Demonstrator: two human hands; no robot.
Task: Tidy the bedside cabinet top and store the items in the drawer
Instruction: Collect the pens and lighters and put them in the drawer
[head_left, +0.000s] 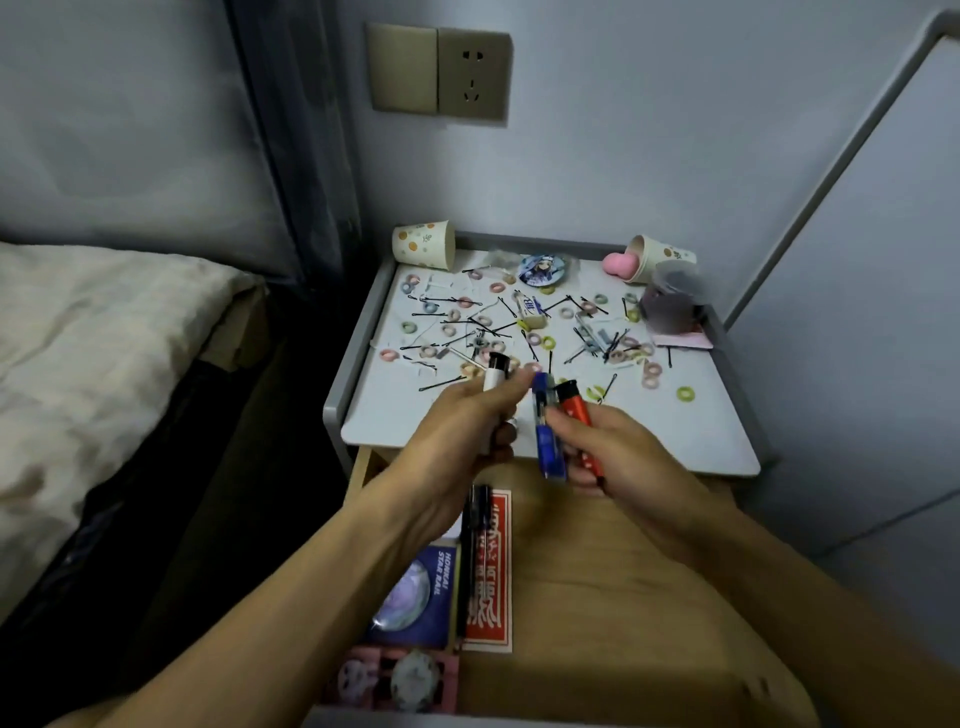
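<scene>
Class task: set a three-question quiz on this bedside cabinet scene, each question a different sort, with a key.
1. True or false: the left hand grips a white lighter.
2. How many lighters does the right hand hold?
3. The pink sponge lies: A) in the drawer; B) at the mouth of a tipped paper cup; C) on the bed.
Key: 1 true; 2 two, a blue lighter and a red lighter; 3 B.

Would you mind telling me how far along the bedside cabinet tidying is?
Early on. The drawer is open and holds pens and a red card pack. The left hand grips a white lighter; the right hand grips a blue lighter and a red lighter. Left to clear: hair ties, bobby pins, a badge and two paper cups on the cabinet top.
</scene>
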